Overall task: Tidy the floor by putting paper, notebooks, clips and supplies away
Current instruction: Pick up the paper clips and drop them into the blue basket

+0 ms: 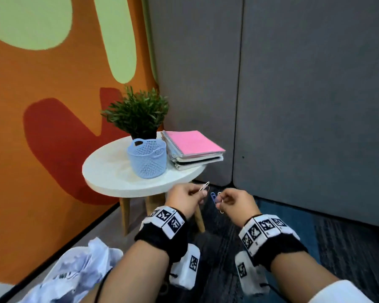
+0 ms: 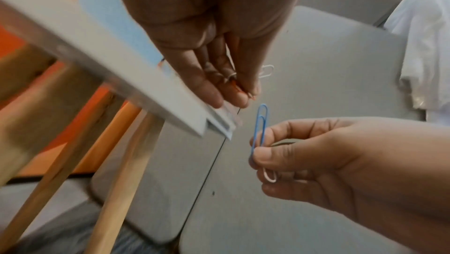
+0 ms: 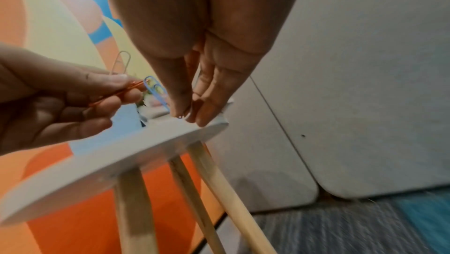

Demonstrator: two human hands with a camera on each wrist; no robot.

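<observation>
Both hands hover side by side just in front of the round white table (image 1: 109, 171). My left hand (image 1: 200, 193) pinches a silver paper clip (image 1: 204, 186) and an orange paper clip (image 3: 116, 91) between thumb and fingers. My right hand (image 1: 220, 199) pinches a blue paper clip (image 1: 213, 196) that points up, with a white paper clip (image 2: 269, 176) sticking out below the fingers. On the table, a light blue perforated basket (image 1: 148, 159) stands to the left of a stack of notebooks (image 1: 193, 147) with a pink one on top.
A potted green plant (image 1: 138, 112) stands behind the basket. A crumpled white plastic bag (image 1: 79, 274) lies on the floor at the lower left. Grey partition panels (image 1: 304, 106) close off the right, an orange wall the left. The table's wooden legs (image 1: 125, 215) stand on dark carpet.
</observation>
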